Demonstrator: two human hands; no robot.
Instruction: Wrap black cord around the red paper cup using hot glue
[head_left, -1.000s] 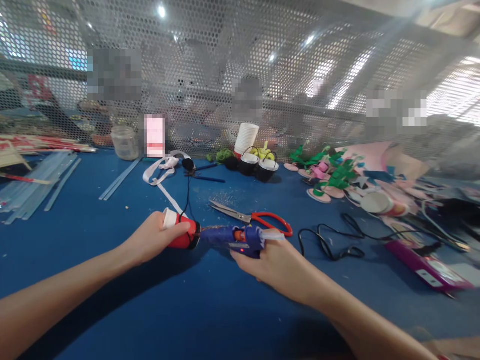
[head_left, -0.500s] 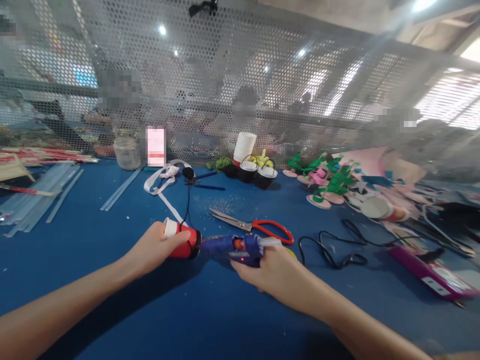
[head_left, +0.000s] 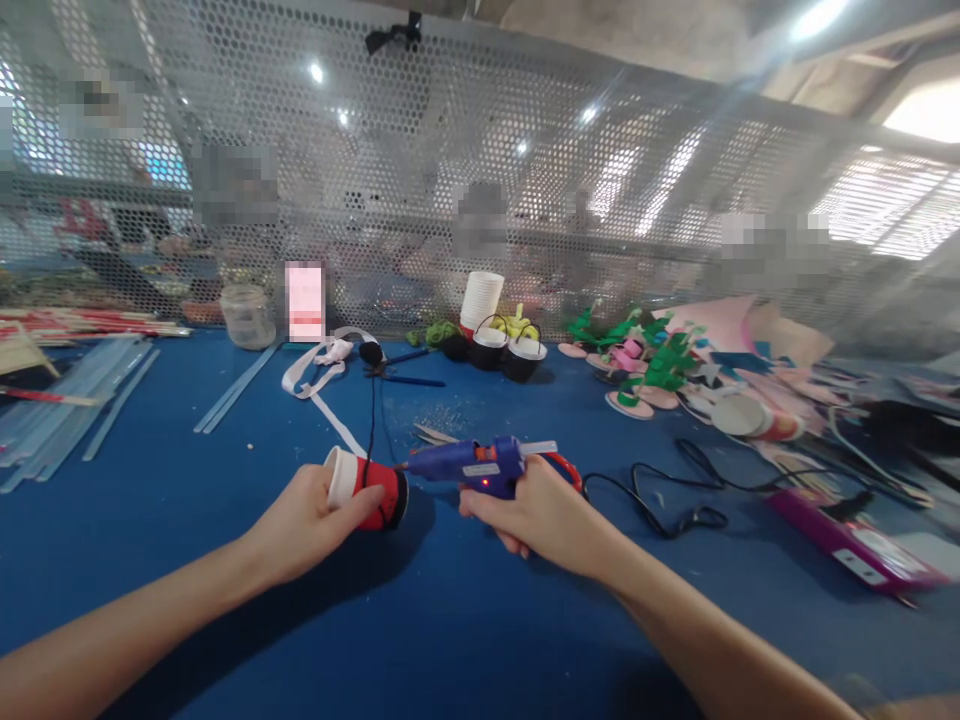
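Note:
My left hand (head_left: 309, 520) is closed around a red and white paper cup (head_left: 343, 478), which lies on its side with the white rim to the left. Black yarn (head_left: 371, 420) runs from a small black ball down to the cup and wraps its dark base end. In my right hand (head_left: 536, 515) is a blue glue gun (head_left: 465, 462) with a clear glue stick in its back and a red light lit. Its nozzle points left, close to the cup's base end; whether it touches cannot be told. Scissors (head_left: 564, 468) with red handles lie partly hidden behind the gun.
Clear glue sticks (head_left: 82, 405) lie at the left near a jar (head_left: 248, 318). Two small black buckets (head_left: 525, 360) and stacked white cups (head_left: 481, 298) stand at the back. Green craft plants (head_left: 667, 365), a black cord (head_left: 652, 510) and a purple power strip (head_left: 859, 545) are at the right.
The glue gun has risen slightly and now covers more of the scissors. Its nozzle has shifted up along the cup's base end. The cup has tilted a little, still in my left hand.

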